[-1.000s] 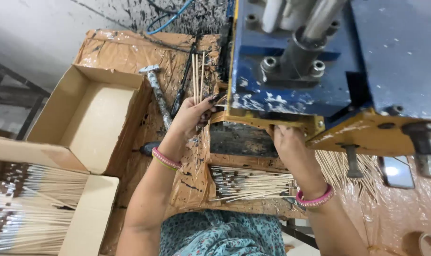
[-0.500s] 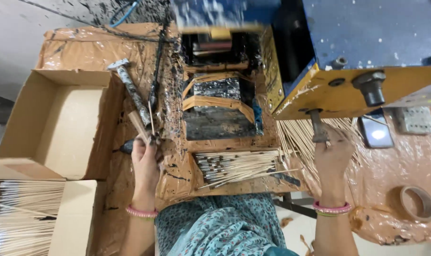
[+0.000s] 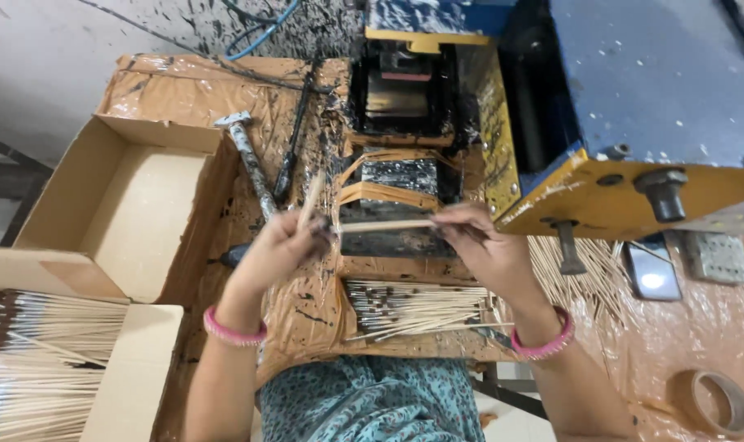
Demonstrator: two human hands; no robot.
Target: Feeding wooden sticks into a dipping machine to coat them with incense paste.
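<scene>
1. Now we hold both hands up in front of the machine; half a second ago they lay apart, one at each side of the bench.
2. Our left hand (image 3: 278, 250) is closed on a few thin pale bamboo sticks (image 3: 310, 200) that point upward.
3. Our right hand (image 3: 486, 245) pinches a small bundle of the same sticks (image 3: 388, 225), lying level between the two hands.
4. The blue and yellow metal machine (image 3: 633, 106) stands just behind; its dark feed slot (image 3: 400, 94), hidden by the hands a second ago, shows.
5. More sticks lie in the tray (image 3: 421, 307) below our wrists.
</scene>
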